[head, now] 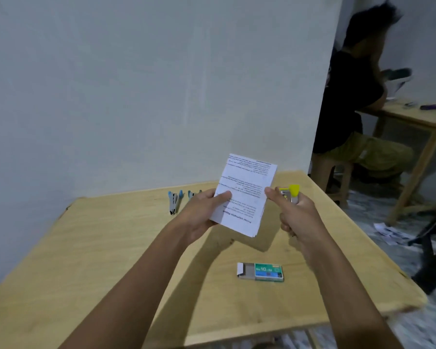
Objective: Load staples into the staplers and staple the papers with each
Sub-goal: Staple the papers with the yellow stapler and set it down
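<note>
Head view, staple box marked "10"

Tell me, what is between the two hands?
Papers, seen in the head view. The left hand holds them; the right hand grips the yellow stapler.

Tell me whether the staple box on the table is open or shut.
Open: the staple box lies flat, its grey inner tray slid out leftward, white end flap showing.

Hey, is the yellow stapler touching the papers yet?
Apart. The head view shows the yellow stapler in the right hand, with bare table showing between it and the papers held by the left hand.
</note>
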The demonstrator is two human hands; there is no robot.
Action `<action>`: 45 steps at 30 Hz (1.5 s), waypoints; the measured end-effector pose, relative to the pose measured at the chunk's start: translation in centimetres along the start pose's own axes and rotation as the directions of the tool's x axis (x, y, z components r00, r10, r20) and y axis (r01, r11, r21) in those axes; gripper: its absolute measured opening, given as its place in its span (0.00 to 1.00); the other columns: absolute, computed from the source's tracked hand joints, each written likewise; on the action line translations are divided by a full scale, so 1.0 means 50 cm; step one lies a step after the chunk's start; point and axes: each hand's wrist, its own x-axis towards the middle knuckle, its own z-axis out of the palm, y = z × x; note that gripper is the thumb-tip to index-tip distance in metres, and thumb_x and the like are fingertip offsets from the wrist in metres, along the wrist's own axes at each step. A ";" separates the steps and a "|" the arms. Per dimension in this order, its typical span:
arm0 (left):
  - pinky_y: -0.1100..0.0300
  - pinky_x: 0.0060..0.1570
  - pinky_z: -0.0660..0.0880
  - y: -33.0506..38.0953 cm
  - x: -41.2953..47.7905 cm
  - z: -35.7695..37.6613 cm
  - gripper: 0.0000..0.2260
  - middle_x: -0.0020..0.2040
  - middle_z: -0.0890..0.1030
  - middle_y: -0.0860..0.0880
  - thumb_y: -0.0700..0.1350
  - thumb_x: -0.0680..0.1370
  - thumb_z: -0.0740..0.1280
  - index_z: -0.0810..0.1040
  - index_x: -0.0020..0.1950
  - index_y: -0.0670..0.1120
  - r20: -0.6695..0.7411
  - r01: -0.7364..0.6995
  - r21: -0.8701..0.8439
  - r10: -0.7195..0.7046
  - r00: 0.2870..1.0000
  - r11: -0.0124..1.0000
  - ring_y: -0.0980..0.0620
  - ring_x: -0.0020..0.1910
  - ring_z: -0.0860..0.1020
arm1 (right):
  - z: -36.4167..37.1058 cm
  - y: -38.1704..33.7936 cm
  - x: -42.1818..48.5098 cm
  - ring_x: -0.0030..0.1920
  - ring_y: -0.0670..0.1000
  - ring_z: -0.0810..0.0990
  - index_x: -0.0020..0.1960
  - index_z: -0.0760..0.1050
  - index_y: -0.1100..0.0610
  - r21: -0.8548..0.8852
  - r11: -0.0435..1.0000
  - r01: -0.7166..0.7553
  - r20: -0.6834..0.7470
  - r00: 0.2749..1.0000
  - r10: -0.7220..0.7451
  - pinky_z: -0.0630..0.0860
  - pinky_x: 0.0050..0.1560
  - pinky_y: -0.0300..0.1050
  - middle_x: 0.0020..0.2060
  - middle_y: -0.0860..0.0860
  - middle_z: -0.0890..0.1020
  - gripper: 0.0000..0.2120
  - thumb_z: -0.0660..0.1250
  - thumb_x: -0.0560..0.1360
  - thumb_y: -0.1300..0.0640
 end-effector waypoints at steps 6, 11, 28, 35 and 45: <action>0.58 0.45 0.80 0.039 -0.155 -0.044 0.12 0.58 0.84 0.46 0.42 0.80 0.67 0.79 0.63 0.44 0.016 -0.097 -0.030 0.098 0.995 0.995 0.47 0.54 0.83 | 0.074 -0.013 -0.079 0.24 0.46 0.59 0.45 0.78 0.53 0.135 0.990 0.045 0.178 0.982 -0.069 0.59 0.25 0.39 0.43 0.54 0.75 0.04 0.73 0.75 0.56; 0.54 0.47 0.81 0.050 -0.237 -0.086 0.13 0.57 0.84 0.44 0.42 0.79 0.67 0.79 0.63 0.44 -0.064 -0.096 0.009 0.097 0.993 0.995 0.44 0.54 0.83 | 0.109 -0.018 -0.146 0.25 0.49 0.69 0.52 0.80 0.58 0.039 0.962 0.269 0.253 0.929 -0.270 0.67 0.28 0.37 0.36 0.55 0.83 0.06 0.72 0.76 0.59; 0.50 0.46 0.79 0.078 -0.300 -0.109 0.24 0.50 0.85 0.43 0.61 0.77 0.63 0.81 0.56 0.41 -0.025 0.008 -0.263 -0.015 1.000 0.965 0.43 0.46 0.84 | 0.114 -0.019 -0.169 0.25 0.52 0.71 0.49 0.76 0.47 -0.567 -0.038 0.823 0.593 0.376 -0.712 0.60 0.23 0.37 0.50 0.41 0.79 0.22 0.61 0.61 0.67; 0.61 0.39 0.80 0.068 -0.301 -0.125 0.10 0.48 0.83 0.46 0.40 0.79 0.66 0.81 0.58 0.41 -0.048 -0.063 -0.023 0.062 0.997 0.998 0.52 0.41 0.81 | 0.098 -0.024 -0.165 0.41 0.42 0.78 0.52 0.78 0.41 -0.497 0.340 0.798 0.545 0.592 -0.594 0.68 0.33 0.32 0.55 0.37 0.77 0.18 0.66 0.71 0.64; 0.64 0.39 0.78 0.054 -0.311 -0.111 0.12 0.47 0.83 0.49 0.40 0.78 0.67 0.78 0.61 0.46 0.023 -0.233 -0.091 0.236 0.971 0.968 0.53 0.41 0.80 | 0.121 -0.037 -0.196 0.27 0.48 0.57 0.48 0.78 0.66 -0.141 0.948 0.286 0.399 0.893 -0.210 0.57 0.25 0.37 0.27 0.47 0.62 0.14 0.71 0.76 0.53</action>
